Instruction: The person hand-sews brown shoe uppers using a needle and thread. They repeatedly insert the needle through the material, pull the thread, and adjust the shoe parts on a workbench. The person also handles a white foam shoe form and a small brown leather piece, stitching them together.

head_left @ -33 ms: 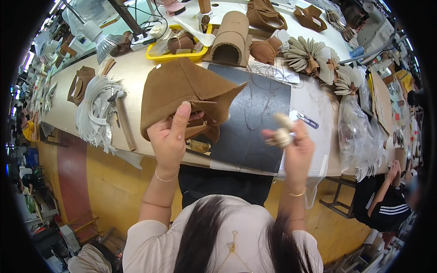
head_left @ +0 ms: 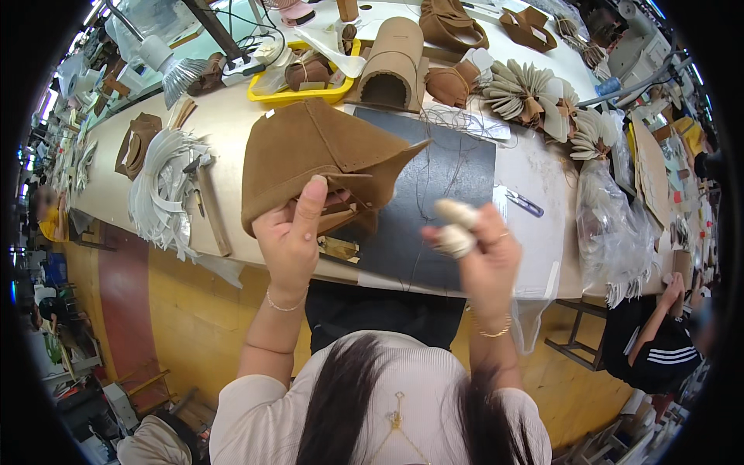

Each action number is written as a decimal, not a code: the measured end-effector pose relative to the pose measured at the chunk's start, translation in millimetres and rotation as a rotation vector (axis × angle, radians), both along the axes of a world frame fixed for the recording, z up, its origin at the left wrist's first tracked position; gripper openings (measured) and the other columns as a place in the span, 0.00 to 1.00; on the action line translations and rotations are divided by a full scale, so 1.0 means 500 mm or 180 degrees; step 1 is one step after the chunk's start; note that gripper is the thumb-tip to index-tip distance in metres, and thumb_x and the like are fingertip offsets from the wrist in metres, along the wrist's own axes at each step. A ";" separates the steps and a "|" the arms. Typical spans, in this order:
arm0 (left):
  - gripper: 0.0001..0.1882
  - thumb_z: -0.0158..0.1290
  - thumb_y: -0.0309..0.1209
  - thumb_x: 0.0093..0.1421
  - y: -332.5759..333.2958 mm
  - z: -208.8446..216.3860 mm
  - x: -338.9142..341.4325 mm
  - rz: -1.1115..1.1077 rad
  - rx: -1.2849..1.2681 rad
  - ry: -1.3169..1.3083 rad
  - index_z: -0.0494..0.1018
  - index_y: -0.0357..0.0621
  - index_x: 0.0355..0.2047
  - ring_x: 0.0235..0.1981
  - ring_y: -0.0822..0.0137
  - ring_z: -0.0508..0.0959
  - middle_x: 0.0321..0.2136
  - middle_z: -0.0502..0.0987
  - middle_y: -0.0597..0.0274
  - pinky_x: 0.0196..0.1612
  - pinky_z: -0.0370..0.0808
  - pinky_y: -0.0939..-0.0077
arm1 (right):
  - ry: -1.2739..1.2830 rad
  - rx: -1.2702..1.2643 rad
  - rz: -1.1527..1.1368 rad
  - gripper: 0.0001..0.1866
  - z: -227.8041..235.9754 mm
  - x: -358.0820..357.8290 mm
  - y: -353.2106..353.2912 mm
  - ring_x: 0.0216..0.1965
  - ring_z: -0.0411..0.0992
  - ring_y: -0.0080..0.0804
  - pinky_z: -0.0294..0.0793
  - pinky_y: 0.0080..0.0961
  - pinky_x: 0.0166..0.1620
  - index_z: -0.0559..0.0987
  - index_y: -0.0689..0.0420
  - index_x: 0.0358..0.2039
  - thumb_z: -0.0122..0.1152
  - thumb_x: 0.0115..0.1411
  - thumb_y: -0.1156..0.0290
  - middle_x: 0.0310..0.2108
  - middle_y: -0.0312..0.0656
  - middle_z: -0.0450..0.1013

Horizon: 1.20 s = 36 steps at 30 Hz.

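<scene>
My left hand (head_left: 291,221) grips the lower edge of a brown suede-like bag piece (head_left: 306,143), thumb on the outside and fingers inside its opening. The piece is tilted, its pointed flap reaching to the right, with a seam down its panel. To the right, apart from it, hovers my right hand (head_left: 484,244), slightly blurred. Beige coverings (head_left: 456,225) wrap some of its fingertips, and the fingers are curled together. Whatever they may pinch is too small to make out. Under both hands lies a black mat (head_left: 434,194) with thin dark threads (head_left: 426,174) across it.
Thread snips (head_left: 525,203) lie right of the mat; a hammer (head_left: 209,205) and white strips (head_left: 159,194) lie left. Behind are a yellow tray (head_left: 333,97), a curved brown form (head_left: 395,58) and bundled pieces (head_left: 523,93). A plastic bag (head_left: 612,225) and another person (head_left: 651,333) are at right.
My right hand has moved a little left, closer to the bag piece. The flap of the bag piece has shifted slightly right, while my left hand keeps its hold.
</scene>
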State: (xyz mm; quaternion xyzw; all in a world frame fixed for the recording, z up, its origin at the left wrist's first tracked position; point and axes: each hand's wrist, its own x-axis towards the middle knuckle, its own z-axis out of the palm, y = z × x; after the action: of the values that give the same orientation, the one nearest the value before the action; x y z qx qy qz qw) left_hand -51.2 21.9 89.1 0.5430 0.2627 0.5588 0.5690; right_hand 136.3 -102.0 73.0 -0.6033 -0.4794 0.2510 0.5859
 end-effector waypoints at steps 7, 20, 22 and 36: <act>0.19 0.49 0.32 0.65 -0.031 -0.025 -0.020 0.0162 0.0547 0.0227 0.65 0.30 0.50 0.43 0.57 0.77 0.45 0.73 0.51 0.43 0.80 0.57 | -0.0410 0.0361 0.0430 0.16 0.097 -0.113 0.054 0.17 0.64 0.16 0.64 0.15 0.20 0.81 0.59 0.43 0.67 0.52 0.78 0.19 0.33 0.66; 0.24 0.56 0.34 0.60 -0.042 -0.042 -0.024 0.0110 0.0998 0.0137 0.65 0.32 0.52 0.48 0.61 0.73 0.50 0.70 0.54 0.52 0.72 0.66 | -0.0857 0.0351 0.0412 0.14 0.097 -0.119 0.049 0.14 0.64 0.27 0.64 0.22 0.18 0.81 0.61 0.37 0.68 0.47 0.77 0.18 0.38 0.63; 0.19 0.56 0.32 0.60 -0.043 -0.039 -0.017 0.0204 0.1101 0.0126 0.69 0.35 0.48 0.47 0.63 0.74 0.48 0.73 0.57 0.52 0.71 0.67 | -0.0826 0.0448 0.0338 0.14 0.097 -0.123 0.047 0.13 0.64 0.27 0.63 0.21 0.17 0.81 0.62 0.37 0.68 0.47 0.77 0.17 0.38 0.63; 0.12 0.56 0.28 0.56 -0.055 -0.023 -0.056 -0.0007 0.1734 0.1816 0.79 0.55 0.42 0.42 0.60 0.78 0.42 0.79 0.69 0.49 0.71 0.62 | -0.1018 0.0596 0.0160 0.15 0.100 -0.131 0.031 0.12 0.62 0.23 0.61 0.19 0.15 0.81 0.64 0.36 0.69 0.46 0.78 0.16 0.36 0.65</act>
State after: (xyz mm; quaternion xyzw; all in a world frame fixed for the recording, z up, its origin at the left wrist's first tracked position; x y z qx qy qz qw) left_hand -79.0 -5.5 77.3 0.8079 0.2518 0.4341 0.3089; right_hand 70.8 -86.7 123.3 -0.5661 -0.6026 0.1207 0.5493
